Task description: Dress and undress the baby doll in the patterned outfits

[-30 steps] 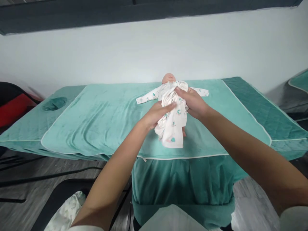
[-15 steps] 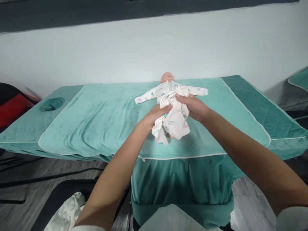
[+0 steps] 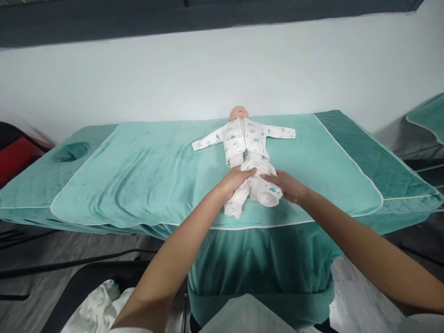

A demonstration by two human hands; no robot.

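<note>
A baby doll (image 3: 238, 112) lies on its back on the green-covered bed, its head toward the wall. It wears a white printed jacket (image 3: 255, 135), open at the front, with both sleeves spread out to the sides. White printed baby pants (image 3: 260, 184) are bunched over the doll's legs, below the jacket hem. My left hand (image 3: 237, 181) grips the pants on the left side, thumb on top. On the right side, my right hand (image 3: 287, 186) also holds the pants, its thumb over the fabric. The doll's feet are hidden in the pants.
The bed (image 3: 138, 175) has a green velvet cover and a face hole (image 3: 71, 151) at its left end. A white wall (image 3: 173, 78) stands behind it. Crumpled light cloth (image 3: 93, 307) lies on a black chair (image 3: 65, 303) at lower left.
The pants have come down off the doll's middle toward its feet, with both hands lower and nearer me. The jacket front and upper legs now show.
</note>
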